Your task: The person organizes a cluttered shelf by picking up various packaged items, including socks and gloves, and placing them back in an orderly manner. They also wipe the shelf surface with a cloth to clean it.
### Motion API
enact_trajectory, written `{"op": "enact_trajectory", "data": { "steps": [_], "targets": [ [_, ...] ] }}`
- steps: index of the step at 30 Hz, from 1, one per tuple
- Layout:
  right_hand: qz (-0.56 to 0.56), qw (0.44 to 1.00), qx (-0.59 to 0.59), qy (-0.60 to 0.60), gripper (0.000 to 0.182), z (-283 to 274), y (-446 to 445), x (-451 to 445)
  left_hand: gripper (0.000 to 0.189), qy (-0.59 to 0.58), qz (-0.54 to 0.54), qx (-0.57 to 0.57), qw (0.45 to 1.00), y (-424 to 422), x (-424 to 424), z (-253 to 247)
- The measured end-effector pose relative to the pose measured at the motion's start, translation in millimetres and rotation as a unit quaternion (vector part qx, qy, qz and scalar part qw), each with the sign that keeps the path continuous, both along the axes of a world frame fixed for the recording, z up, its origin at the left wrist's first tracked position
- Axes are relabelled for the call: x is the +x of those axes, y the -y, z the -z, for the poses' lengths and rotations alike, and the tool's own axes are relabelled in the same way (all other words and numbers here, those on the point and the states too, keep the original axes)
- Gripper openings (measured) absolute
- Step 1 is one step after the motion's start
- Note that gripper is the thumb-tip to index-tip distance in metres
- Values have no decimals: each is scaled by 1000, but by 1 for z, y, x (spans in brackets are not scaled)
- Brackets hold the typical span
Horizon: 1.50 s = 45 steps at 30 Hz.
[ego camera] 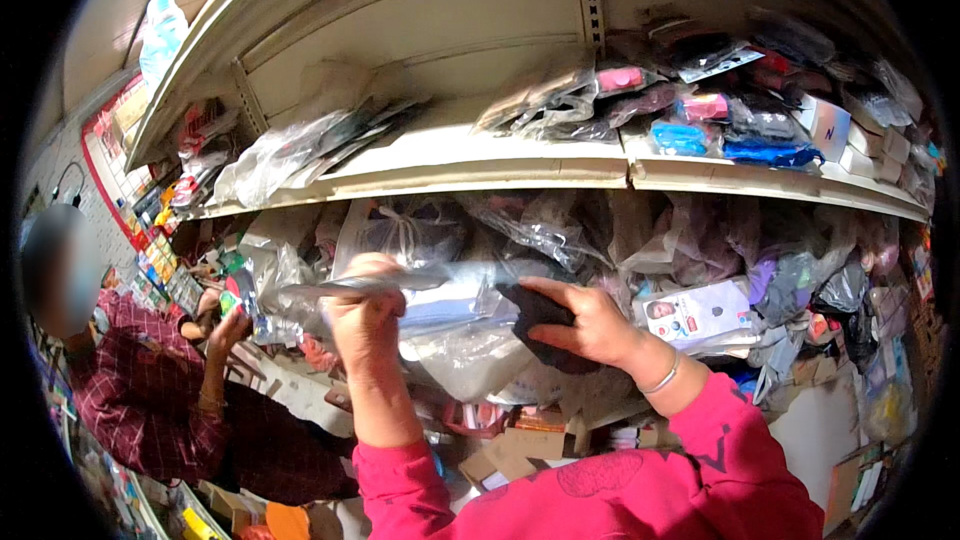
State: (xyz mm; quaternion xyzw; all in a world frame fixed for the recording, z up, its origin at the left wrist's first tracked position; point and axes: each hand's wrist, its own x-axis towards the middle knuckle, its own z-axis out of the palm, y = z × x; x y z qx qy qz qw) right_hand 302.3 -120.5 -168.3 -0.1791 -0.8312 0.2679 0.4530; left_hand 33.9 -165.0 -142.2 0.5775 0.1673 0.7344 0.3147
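My left hand (pixel 367 307) grips a blurred, clear plastic bag or sleeve (pixel 427 277) that stretches across in front of me. With fingers and thumb curled round it, my right hand (pixel 589 322) holds a dark cloth-like item (pixel 544 330) near the bag's right end. Whether that item lies inside the plastic, I cannot tell. Below and behind both hands are clear bags (pixel 465 367) of goods, one showing blue and white contents. A white printed package with a picture on it (pixel 701 315) lies right of my right hand.
A metal shelf (pixel 450 169) spans above my hands, bearing plastic-wrapped packets (pixel 300 150), pink and blue packs (pixel 682 136) and small white boxes (pixel 874 142). A person in a checked maroon shirt (pixel 142 382) is at the left, holding a packet. Cardboard boxes (pixel 525 442) lie below.
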Motion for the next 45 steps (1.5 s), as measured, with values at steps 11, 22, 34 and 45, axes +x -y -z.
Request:
{"op": "enact_trajectory", "data": {
  "steps": [11, 22, 34, 45],
  "targets": [
    [-70, 996, 18, 61, 43, -6, 13, 78, 24, -148, -13, 157, 976, -121, 83, -154],
    [-14, 982, 189, 27, 42, -69, 9, 182, 30, -440, -8, 4, 898, -252, 196, -208],
    [207, 924, 311, -84, 50, -93, -12, 242, 54, -660, -272, -222, 664, -198, 137, -202],
    [163, 943, 284, -64, 45, -107, -54, 203, 46, -532, -195, -357, 742, -203, 111, -178]
  ]
}}
